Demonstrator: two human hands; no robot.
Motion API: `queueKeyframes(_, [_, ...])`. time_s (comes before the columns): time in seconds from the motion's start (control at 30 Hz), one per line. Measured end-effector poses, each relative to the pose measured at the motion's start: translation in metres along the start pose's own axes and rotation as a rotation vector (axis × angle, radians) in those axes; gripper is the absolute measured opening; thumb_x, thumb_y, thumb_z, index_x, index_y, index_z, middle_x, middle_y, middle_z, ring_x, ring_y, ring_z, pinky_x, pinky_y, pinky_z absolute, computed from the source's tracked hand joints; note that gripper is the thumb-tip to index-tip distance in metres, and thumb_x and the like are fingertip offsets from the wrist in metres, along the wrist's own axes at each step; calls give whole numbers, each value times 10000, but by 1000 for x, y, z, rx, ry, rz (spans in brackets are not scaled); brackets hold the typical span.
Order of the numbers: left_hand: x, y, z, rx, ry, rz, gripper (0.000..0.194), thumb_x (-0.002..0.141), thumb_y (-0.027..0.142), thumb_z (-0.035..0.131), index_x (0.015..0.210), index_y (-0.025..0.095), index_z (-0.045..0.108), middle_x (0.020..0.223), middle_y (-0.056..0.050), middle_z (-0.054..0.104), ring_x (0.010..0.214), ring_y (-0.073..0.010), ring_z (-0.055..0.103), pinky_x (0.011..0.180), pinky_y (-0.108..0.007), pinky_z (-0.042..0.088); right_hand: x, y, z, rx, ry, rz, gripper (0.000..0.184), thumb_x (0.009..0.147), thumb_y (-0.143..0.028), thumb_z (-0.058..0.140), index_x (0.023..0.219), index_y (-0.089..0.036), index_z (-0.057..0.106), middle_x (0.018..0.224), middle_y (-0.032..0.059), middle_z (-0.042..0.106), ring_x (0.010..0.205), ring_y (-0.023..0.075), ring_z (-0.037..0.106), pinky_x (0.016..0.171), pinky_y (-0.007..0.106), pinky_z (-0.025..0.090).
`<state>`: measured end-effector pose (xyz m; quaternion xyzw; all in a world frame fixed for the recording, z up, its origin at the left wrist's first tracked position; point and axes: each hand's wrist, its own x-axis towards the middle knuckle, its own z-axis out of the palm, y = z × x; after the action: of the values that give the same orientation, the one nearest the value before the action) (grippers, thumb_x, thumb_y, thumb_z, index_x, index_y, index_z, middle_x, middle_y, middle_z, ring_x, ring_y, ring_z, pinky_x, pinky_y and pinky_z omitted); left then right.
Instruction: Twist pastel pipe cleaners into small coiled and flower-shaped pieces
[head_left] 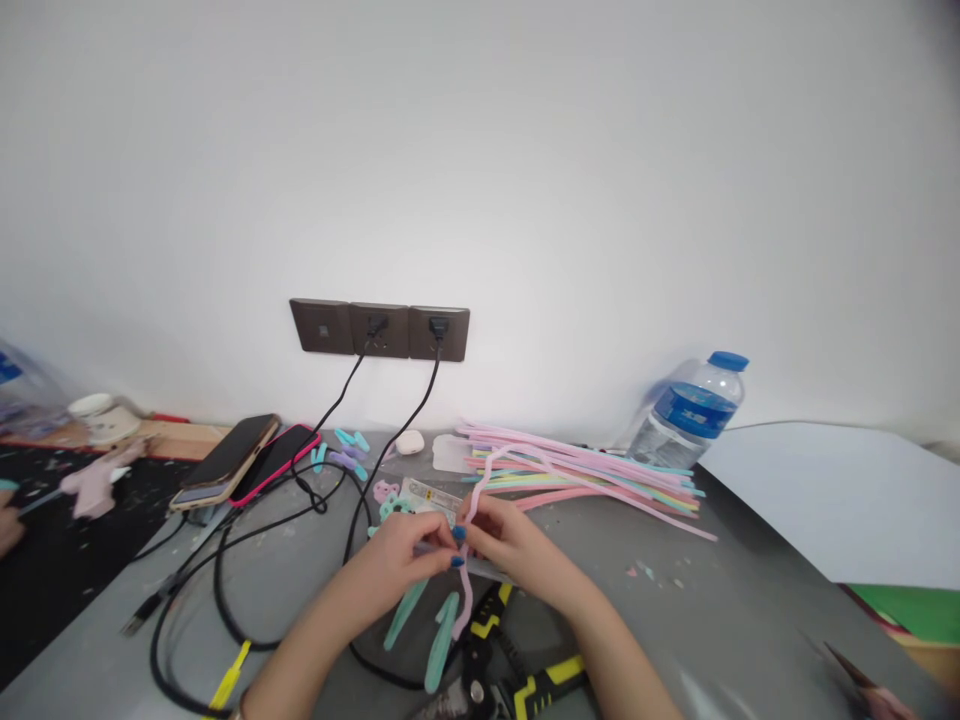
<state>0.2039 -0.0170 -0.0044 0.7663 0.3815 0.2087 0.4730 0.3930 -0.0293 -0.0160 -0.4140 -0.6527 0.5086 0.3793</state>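
Note:
A pink pipe cleaner [478,490] with a wavy bend runs between my hands, its lower end hanging below them. My left hand [416,555] pinches at it from the left, thumb and forefinger together. From the other side my right hand [501,545] is closed on the same pipe cleaner, with fingertips almost meeting the left ones. Folded mint-green pipe-cleaner pieces [442,640] lie just below the hands. Under my right forearm is a black-and-yellow hand tool [480,690], partly hidden. Small curled mint pieces [393,506] lie behind my left hand.
A bundle of pastel pipe cleaners [600,470] lies by the wall, beside a leaning water bottle [694,410]. Phones [229,465] and black cables [217,590] occupy the left. A pink glue gun [97,480] is near another person's hand [7,530]. White board [832,490] sits right.

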Motion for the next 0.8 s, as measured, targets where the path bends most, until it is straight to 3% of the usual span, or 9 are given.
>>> queueKeyframes(0.13, [1, -1, 1, 16, 15, -23, 136, 823, 244, 506, 711, 173, 539, 641, 36, 518, 622, -132, 458, 592, -219, 322, -2, -4, 0, -43, -57, -28, 150, 888, -298, 540, 807, -176, 572, 740, -13, 536, 673, 134, 475, 626, 231, 396])
queueKeyframes(0.33, [-1, 2, 0, 17, 4, -34, 146, 840, 253, 486, 718, 182, 522, 578, 52, 491, 572, -128, 455, 572, -220, 318, -6, -5, 3, -150, -152, -34, 190, 954, -254, 397, 937, -199, 578, 753, -2, 606, 764, 174, 550, 726, 267, 435])
queueKeyframes(0.43, [-4, 2, -4, 66, -33, -14, 201, 856, 263, 479, 700, 175, 571, 557, 40, 519, 567, -134, 472, 573, -223, 322, -6, -6, 5, -251, -116, -82, 173, 946, -222, 403, 947, -199, 574, 837, 10, 622, 789, 174, 556, 750, 265, 425])
queueKeyframes(0.53, [-8, 0, -4, 166, -90, 1, 268, 864, 274, 479, 659, 170, 616, 559, 21, 554, 563, -137, 484, 572, -226, 322, -6, -5, 5, -396, -75, -68, 144, 934, -205, 415, 957, -204, 557, 781, 6, 615, 695, 165, 538, 673, 246, 400])
queueKeyframes(0.7, [-11, 4, 10, 219, -78, -3, 221, 867, 325, 508, 904, 190, 680, 777, -15, 659, 690, -167, 539, 618, -233, 350, -5, 0, 5, -650, 32, -37, 118, 933, -218, 422, 906, -212, 537, 695, 3, 584, 609, 165, 520, 582, 230, 320])
queueKeyframes(0.8, [-9, 11, 15, 167, -95, -15, 284, 907, 341, 444, 890, 169, 669, 766, -18, 651, 680, -160, 532, 623, -231, 353, -4, 1, 6, -761, 95, -11, 138, 954, -246, 392, 921, -204, 519, 668, 13, 576, 582, 174, 530, 545, 234, 278])
